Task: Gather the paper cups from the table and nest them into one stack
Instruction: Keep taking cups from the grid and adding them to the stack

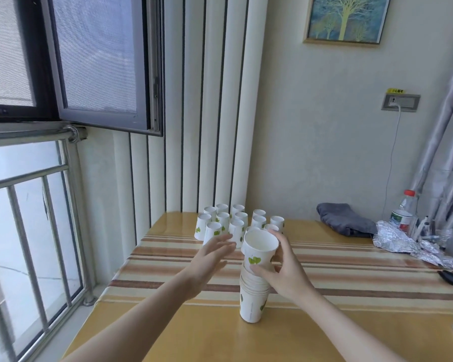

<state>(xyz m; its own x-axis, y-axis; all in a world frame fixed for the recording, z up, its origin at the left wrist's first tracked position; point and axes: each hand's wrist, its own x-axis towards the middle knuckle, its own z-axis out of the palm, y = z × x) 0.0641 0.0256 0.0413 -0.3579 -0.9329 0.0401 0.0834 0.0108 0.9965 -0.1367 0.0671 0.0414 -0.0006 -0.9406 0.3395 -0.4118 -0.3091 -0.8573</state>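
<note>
- Nested stack of paper cups is standing upright at centre frame on the table; white, tapered, thin-walled, printed with green leaves, rims bunching in close ridges midway up.
- Right hand is wrapping the top cup, thumb across the front, fingers curling behind the rim; mouth facing up, inside plain white.
- Left hand is hovering just left of the stack, fingers spread flat, holding nothing.
- Loose cups are sitting upside down in a tight cluster behind the hands, toward the table's far edge, above centre.
- Table is showing glossy yellow wood; a runner with brown, cream and orange stripes is lying across it.
- Right of frame: folded grey cloth, crumpled foil, clear plastic bottle with red cap.
- Room: ribbed white wall panels with dark grooves at top centre, framed tree picture upper right, open window upper left, steel railing below it.
</note>
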